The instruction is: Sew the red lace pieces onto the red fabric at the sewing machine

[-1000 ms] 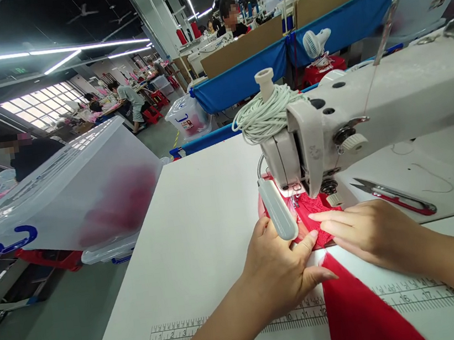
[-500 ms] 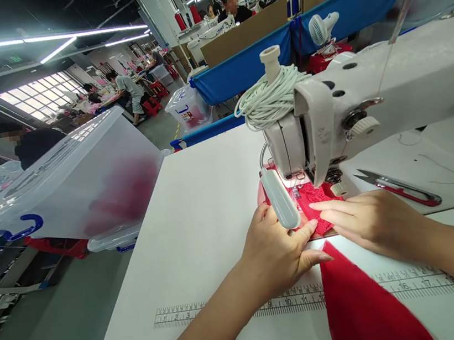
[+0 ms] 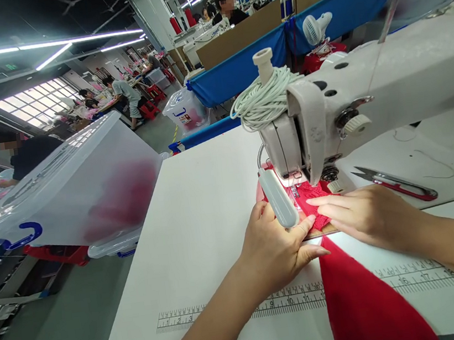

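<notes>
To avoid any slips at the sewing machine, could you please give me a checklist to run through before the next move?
1. Right hand resting on the red lace: ok.
2. Left hand fully visible: not ok; the gray lamp covers part of its fingers.
3. Snips apart from the lace: ok, lying beyond the right hand.
4. Cord coiled around its post: ok.
5. Ruler marks uncovered: not ok; the left forearm and red cloth lie across them.
6. Needle threaded: cannot tell, too small.
</notes>
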### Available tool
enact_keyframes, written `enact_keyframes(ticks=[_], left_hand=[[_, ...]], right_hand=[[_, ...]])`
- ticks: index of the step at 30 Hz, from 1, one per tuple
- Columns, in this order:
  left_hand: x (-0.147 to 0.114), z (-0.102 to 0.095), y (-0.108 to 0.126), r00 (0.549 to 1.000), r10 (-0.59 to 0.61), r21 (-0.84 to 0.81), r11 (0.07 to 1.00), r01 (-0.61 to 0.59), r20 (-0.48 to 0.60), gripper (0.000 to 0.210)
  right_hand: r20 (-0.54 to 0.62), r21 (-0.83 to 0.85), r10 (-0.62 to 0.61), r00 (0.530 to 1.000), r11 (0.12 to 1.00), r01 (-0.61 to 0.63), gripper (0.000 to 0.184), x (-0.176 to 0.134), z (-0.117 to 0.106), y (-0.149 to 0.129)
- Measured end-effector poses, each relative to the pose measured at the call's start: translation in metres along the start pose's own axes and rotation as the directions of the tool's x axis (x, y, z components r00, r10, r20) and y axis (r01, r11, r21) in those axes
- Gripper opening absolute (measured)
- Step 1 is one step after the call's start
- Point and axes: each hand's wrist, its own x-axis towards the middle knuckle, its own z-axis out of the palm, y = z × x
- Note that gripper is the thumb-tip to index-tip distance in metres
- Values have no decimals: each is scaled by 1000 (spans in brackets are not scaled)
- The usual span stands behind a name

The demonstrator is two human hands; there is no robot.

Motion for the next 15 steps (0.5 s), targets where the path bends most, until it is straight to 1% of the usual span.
enact_keyframes(ticks=[3,6,9,13,15], left_hand=[[1,-1,0,1000,14,41,999,-14,-8,50],[2,-2,0,1000,17,69,997,-16,-5,49],[2,-4,0,1000,17,74,997,-17,-5,48],[2,-3,0,1000,11,69,998,-10,-15,47],[1,-2,0,1000,14,82,997,-13,-12,50]], right_hand=[[-4,-33,-63,998,997,63,28,1,-1,0],[-16,-57,-36,999,998,35,31,2,-2,0],[-22,-64,-20,1000,998,19,31,2,-1,0],[-33,-53,-25,999,998,23,31,0,1,0],[-38,-48,-29,999,998,27,32,1,1,0]])
